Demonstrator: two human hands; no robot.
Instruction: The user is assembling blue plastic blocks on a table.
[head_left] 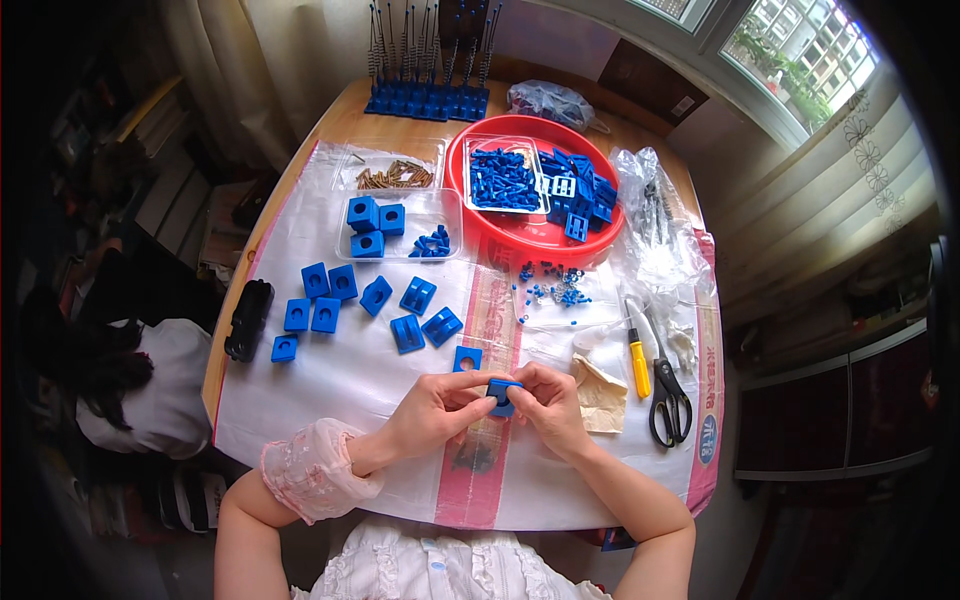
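Note:
Close to the front of the table, my left hand (437, 408) and my right hand (550, 402) pinch a small blue plastic block (503, 396) between thumbs and fingers. My fingers cover part of it, though a dark opening shows on its near side. Just beyond my fingertips lies another blue block (467, 358) with a round hole. Farther left, several loose blue blocks (324, 314) with holes sit in a group. Beside them are blue pieces with curved hollows (407, 334), turned different ways. A crumpled beige piece of paper or cloth (600, 395) lies right of my right hand.
A red basin (461, 215) holds blue parts. Clear trays (456, 240) contain blocks and brass-coloured pieces. Tiny blue and metal bits (560, 288) lie on a clear sheet. A yellow-handled screwdriver (640, 368) and black scissors (671, 410) lie right; a black object (249, 320) left. A person (150, 385) is at left.

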